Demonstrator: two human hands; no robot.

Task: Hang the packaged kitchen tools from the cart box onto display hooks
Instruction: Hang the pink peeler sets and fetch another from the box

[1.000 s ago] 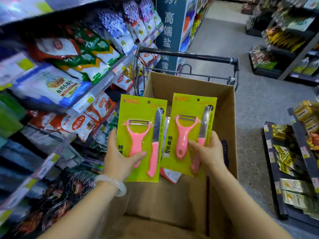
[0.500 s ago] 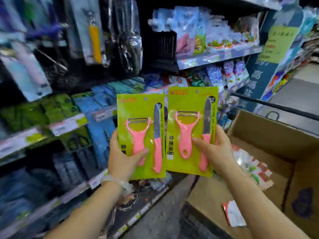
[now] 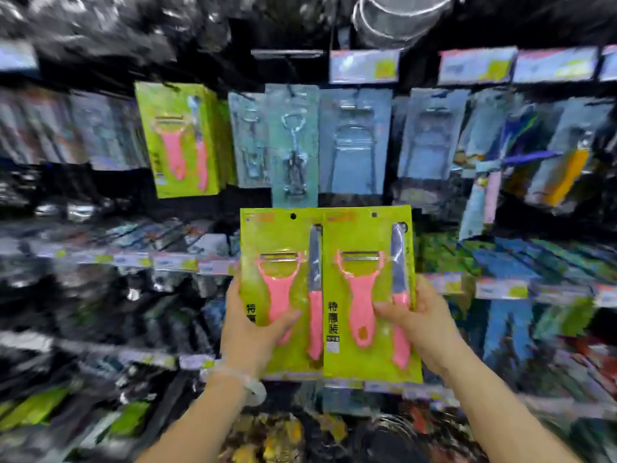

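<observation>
I hold two green packs side by side in front of the display wall, each with a pink peeler and a pink-handled knife. My left hand grips the left pack at its lower left edge, thumb across the peeler handle. My right hand grips the right pack at its lower right edge. Each card has a small hanging hole at the top. Several matching green packs hang on a hook at the upper left. The cart box is out of view.
Blue-carded kitchen tools hang in a row just above my packs, with more to the right. Price-tag rails run above and below. Metal strainers hang at the top. The picture is motion-blurred.
My view has swung from the cart and box to face the display wall. Both hands have kept their grips and raised the two packs toward the hanging rows.
</observation>
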